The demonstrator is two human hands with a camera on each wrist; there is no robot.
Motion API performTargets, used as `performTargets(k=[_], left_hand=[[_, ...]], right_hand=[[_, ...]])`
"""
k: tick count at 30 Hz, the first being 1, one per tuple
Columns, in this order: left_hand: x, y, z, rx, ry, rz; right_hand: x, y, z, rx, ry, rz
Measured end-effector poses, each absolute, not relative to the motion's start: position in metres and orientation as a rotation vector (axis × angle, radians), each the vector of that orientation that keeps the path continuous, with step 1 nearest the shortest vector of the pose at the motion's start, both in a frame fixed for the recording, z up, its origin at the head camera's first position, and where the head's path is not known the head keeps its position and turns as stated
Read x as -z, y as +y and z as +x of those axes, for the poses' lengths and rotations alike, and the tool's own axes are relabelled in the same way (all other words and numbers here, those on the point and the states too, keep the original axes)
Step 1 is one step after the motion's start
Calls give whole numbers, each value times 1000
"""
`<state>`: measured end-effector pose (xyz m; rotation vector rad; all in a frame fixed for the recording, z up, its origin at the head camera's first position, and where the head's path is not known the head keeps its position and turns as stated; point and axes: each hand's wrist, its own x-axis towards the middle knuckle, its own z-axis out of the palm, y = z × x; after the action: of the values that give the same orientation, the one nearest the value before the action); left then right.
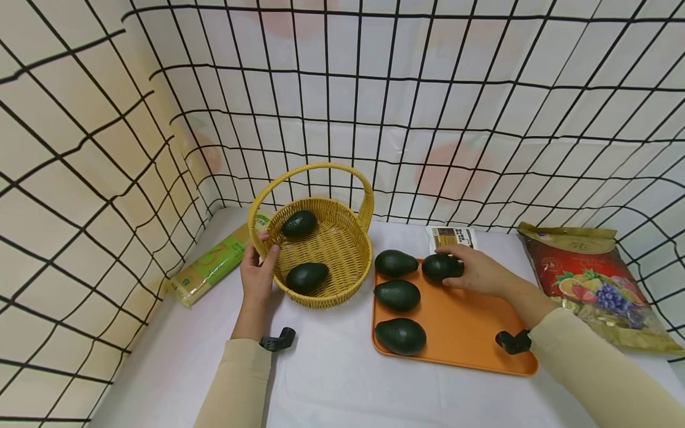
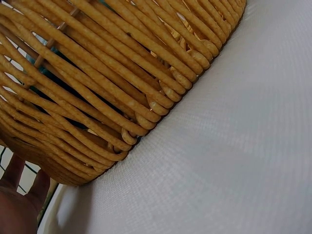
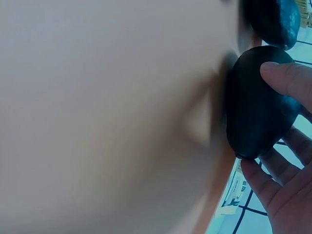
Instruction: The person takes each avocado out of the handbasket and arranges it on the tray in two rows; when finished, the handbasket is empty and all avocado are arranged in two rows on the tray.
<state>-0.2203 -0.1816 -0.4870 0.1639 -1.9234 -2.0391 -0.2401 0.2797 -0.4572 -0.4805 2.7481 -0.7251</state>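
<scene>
Right hand (image 1: 481, 272) curls over the far avocado (image 1: 440, 267) on the orange tray (image 1: 471, 333), thumb and fingers wrapped round it, the fruit still on the tray, three more avocados beside it. Left hand (image 1: 258, 274) grips the wicker basket (image 1: 342, 249) rim; two avocados lie inside

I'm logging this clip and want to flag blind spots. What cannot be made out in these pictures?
- Small packet, head view: print too small to read; right hand and the avocado it grips cover its near edge.
- Orange tray, right wrist view: a blurred expanse, too close.
- Left hand, left wrist view: only a corner shows at the frame edge; the basket fills the frame.
- Green packet, head view: partly behind the basket.
</scene>
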Motion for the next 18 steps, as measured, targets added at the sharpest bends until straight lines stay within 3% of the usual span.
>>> performTargets(k=[18], left_hand=[[499, -183, -228, 2053, -1912, 183]], right_hand=[[448, 279, -240, 721, 2753, -468]])
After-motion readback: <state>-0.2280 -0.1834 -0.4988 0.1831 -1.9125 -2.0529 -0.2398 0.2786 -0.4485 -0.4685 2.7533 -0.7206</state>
